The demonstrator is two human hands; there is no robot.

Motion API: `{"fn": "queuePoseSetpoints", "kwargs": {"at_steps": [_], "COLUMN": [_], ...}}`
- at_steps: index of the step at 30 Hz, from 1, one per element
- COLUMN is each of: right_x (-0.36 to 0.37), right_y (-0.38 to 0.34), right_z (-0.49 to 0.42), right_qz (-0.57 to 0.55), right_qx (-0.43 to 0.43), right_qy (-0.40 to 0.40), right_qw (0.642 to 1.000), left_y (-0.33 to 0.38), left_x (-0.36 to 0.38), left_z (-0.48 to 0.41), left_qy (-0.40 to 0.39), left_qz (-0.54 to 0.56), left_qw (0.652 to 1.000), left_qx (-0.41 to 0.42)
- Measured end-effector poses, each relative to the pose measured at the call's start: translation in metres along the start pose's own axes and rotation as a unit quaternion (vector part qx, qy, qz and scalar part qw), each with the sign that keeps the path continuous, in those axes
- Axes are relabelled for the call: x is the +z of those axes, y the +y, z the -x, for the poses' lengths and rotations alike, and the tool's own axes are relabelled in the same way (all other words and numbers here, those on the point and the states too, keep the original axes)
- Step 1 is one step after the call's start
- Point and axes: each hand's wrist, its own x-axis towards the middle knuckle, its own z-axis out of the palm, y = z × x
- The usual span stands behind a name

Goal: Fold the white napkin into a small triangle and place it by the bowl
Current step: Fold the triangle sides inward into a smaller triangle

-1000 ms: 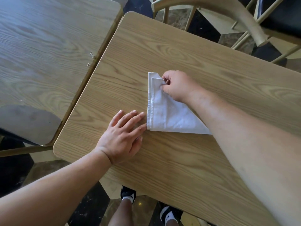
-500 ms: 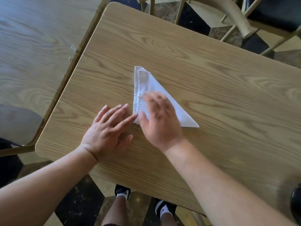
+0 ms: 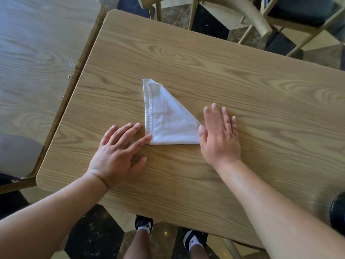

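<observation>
Both hands lie flat and spread on the wooden table (image 3: pixel 224 75), gripping nothing. The left hand (image 3: pixel 119 152) rests palm down near the table's near-left corner, fingers slightly fanned; its forefinger tip touches the near-left corner of the white napkin (image 3: pixel 168 122), while the other fingertips stop just beside the napkin's left edge. The right hand (image 3: pixel 220 135) is also palm down with fingers extended and a little apart; its thumb edge touches the napkin's right-hand point and covers the very tip, so the end of that corner cannot be seen.

The napkin lies folded into a triangle around the middle of the table, somewhat toward the near edge. Its straight hemmed side runs away from the person on the left, its base lies along the near side, and the sloping edge falls from the far tip to the right hand. At the far tip the layers are slightly offset, a lower layer peeking out left of the top one.

At the table's near-right edge a dark rounded object (image 3: pixel 338 212) is cut off by the frame and blurred; what it is cannot be told.
</observation>
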Motion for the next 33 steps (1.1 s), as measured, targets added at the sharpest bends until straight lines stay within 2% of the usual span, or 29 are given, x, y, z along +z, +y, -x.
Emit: {"fn": "queuePoseSetpoints", "kwargs": {"at_steps": [9,12,15,18,21,24,27,30,33], "right_x": [-0.001,0.001,0.001,0.000,-0.001,0.000,0.000,0.000,0.002], "right_y": [-0.003,-0.003,-0.002,-0.003,0.000,0.003,0.001,-0.001,-0.001], "right_z": [-0.002,-0.002,-0.003,-0.003,-0.002,-0.002,-0.004,-0.005,-0.003], "right_qz": [0.017,0.026,0.026,0.015,0.040,0.038,0.038,0.037,0.032], "right_qx": [0.004,0.005,0.004,0.004,-0.008,-0.019,-0.010,-0.002,-0.001], "right_qy": [0.020,0.024,0.028,0.030,0.004,-0.001,0.011,0.025,0.025], "right_qw": [1.000,0.999,0.999,0.999,0.999,0.999,0.999,0.999,0.999], "left_y": [0.000,0.010,0.045,0.091,0.116,0.110,0.085,0.036,-0.012], "left_x": [0.002,-0.001,-0.008,-0.006,0.008,0.027,0.033,0.025,0.008], "left_z": [0.002,-0.007,-0.036,-0.077,-0.110,-0.127,-0.131,-0.140,-0.154], "left_qy": [0.013,0.069,0.135,0.084,0.016,-0.026,-0.028,-0.026,-0.051], "left_qz": [0.029,0.091,0.110,0.148,0.155,0.122,0.060,-0.002,-0.007], "left_qw": [0.999,0.992,0.985,0.982,0.980,0.985,0.987,0.994,0.998], "left_qx": [-0.018,-0.061,-0.008,0.081,0.121,0.123,0.143,0.103,-0.019]}}
